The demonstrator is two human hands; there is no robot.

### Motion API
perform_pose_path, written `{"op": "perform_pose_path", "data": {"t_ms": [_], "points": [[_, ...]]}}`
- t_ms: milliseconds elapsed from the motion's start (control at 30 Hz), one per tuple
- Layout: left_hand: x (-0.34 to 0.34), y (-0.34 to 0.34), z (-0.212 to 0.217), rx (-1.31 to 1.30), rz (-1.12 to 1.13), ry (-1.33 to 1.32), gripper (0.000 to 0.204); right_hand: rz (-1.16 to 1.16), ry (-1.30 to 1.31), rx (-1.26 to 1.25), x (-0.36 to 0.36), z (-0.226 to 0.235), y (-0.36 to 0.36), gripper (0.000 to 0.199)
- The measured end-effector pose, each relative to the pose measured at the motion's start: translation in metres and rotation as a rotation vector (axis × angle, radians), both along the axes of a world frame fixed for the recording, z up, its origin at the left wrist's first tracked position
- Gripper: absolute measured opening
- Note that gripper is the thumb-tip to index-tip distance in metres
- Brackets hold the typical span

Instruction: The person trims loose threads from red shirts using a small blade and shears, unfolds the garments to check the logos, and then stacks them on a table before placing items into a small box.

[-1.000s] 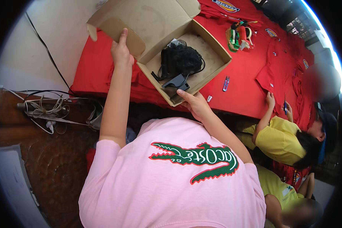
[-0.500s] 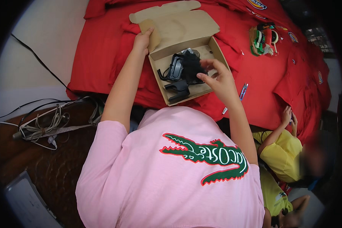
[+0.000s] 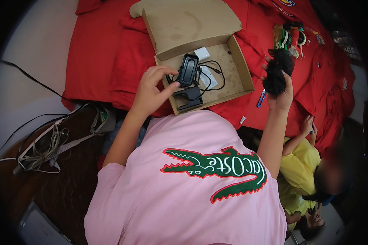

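Observation:
An open cardboard box (image 3: 243, 70) lies on a red cloth (image 3: 102, 61), its lid (image 3: 192, 24) folded back. My left hand (image 3: 153, 87) reaches over the box's near wall and pinches a flat black oval device (image 3: 188, 69) that trails a thin black cable (image 3: 216, 77). A black angular piece (image 3: 188, 99) and a white card (image 3: 201, 53) also lie in the box. My right hand (image 3: 281, 94) is raised to the right of the box, closed around a black fuzzy bundle (image 3: 276, 72).
A blue pen (image 3: 261, 98) and a small white piece (image 3: 242, 119) lie on the cloth right of the box. A green and white clutter of items (image 3: 289, 36) sits farther back. A person in a yellow shirt (image 3: 298, 165) is at the right. Tangled cords (image 3: 41, 149) lie at the left.
My right hand has lifted the black fuzzy bundle out of the box and out to the right. My left hand has left the lid and taken hold of the black oval device.

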State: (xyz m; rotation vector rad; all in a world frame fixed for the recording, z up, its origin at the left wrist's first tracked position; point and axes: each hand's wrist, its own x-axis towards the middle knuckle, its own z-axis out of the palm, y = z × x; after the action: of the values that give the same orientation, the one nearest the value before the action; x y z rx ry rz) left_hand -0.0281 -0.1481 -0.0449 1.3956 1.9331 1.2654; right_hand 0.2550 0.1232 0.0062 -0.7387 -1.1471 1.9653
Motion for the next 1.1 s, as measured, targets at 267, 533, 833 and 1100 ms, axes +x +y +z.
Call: {"op": "perform_pose_path", "data": {"t_ms": [267,533,833,1100], "points": [[0.026,0.015,-0.01,-0.206,-0.265,0.285,0.038,-0.018,-0.984,0.757,-0.028,-0.018,-0.026,0.031],[0.0,0.01,-0.008,0.003,0.093,-0.461,0.032,0.709,-1.223,1.111,-0.088,-0.003,-0.051,0.02],[-0.063,-0.011,0.009,0.299,0.14,-1.07,0.028,0.655,-0.968,1.334,-0.119,-0.063,-0.07,0.024],[-0.08,-0.024,0.007,0.554,0.038,-1.244,0.032,0.845,-0.873,1.055,-0.088,-0.035,-0.073,0.014]]}}
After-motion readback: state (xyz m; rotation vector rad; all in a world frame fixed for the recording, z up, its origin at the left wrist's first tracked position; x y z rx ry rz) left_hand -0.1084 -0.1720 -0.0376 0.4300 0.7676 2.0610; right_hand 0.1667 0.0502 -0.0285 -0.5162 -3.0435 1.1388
